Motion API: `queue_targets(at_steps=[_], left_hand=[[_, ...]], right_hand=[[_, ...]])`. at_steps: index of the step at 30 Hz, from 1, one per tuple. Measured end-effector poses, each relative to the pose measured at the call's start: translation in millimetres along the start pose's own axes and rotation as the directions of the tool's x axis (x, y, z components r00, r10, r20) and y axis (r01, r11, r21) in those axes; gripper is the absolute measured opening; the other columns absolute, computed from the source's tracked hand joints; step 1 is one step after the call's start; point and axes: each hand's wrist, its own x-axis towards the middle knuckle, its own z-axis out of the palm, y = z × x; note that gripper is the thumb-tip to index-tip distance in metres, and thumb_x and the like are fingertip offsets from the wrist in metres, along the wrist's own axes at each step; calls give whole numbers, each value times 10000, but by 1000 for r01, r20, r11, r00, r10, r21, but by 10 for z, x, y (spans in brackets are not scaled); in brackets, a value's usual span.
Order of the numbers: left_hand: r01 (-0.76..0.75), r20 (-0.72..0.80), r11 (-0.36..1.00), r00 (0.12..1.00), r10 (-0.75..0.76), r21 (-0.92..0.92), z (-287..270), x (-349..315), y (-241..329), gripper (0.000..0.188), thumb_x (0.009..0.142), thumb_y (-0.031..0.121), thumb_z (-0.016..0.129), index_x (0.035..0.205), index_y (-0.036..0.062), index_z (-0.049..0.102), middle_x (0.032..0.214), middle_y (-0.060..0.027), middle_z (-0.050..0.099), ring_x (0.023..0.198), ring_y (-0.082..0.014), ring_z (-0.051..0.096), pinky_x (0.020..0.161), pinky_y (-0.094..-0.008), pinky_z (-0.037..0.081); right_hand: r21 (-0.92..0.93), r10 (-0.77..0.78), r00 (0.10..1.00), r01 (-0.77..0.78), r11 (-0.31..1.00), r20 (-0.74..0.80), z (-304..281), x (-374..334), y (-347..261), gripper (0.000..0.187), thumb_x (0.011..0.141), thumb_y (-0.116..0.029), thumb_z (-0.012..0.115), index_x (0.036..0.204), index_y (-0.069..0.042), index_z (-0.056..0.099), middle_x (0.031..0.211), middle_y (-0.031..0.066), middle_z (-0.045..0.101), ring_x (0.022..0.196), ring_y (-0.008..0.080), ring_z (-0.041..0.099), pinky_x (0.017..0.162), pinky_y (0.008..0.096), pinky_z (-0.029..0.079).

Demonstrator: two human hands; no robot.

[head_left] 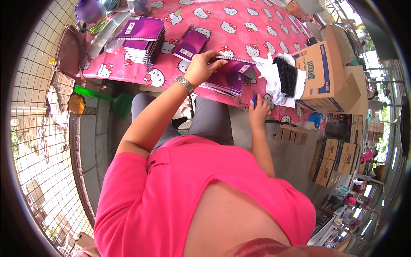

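Observation:
A purple spiral notebook [231,77] lies near the front edge of the table, its wire binding toward the far side. My left hand [204,67] pinches the left end of that binding between thumb and fingers. At the table's edge, right of the notebook, my right hand [259,113] is closed around a small blue-handled tool [254,100]; its kind is mostly hidden by the fingers. Another purple notebook [191,44] lies just beyond my left hand. Farther left stands a stack of purple notebooks [143,32] with black coils.
A pink cartoon-print cloth [227,38] covers the table. Black binding coils [286,76] rest on white paper at right, beside an open cardboard box [317,70]. A brown bag [68,53] hangs at left above a green dustpan [122,105]. Cartons [336,156] are stacked on the floor.

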Motion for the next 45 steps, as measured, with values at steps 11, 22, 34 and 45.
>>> queue_targets(at_steps=[11,22,34,45], left_hand=[[-129,-39,987,990,133,91,42,-59,-104,201,893,162,672,985,-17,660,762,-82,704,653,-105,674,579,-251,516],[-400,-76,870,896,437,289,86,-102,-255,176,830,34,669,1001,-11,663,869,-128,690,746,-185,694,633,-292,533],[255,-542,845,839,49,471,-643,568,-1222,319,801,235,718,1052,43,677,987,-162,645,850,-289,661,793,-384,526],[-731,518,374,674,527,571,311,-101,16,333,764,329,731,980,104,615,1021,-72,591,969,-254,559,830,-374,489]], right_hand=[[608,-332,880,475,636,-340,-1077,207,-1554,478,752,-136,747,1195,-12,617,1061,150,580,990,301,574,851,394,477],[792,-330,734,-605,81,594,-1212,306,-1473,323,919,-197,611,1175,1,619,955,86,659,812,163,651,699,303,526],[310,-202,936,290,905,-287,-43,329,-145,258,779,-110,678,1017,-36,611,1032,157,612,987,352,578,885,457,439],[39,155,986,-153,987,-56,-628,1837,536,263,798,-215,708,1019,-72,695,1006,201,682,972,375,644,841,452,503]])
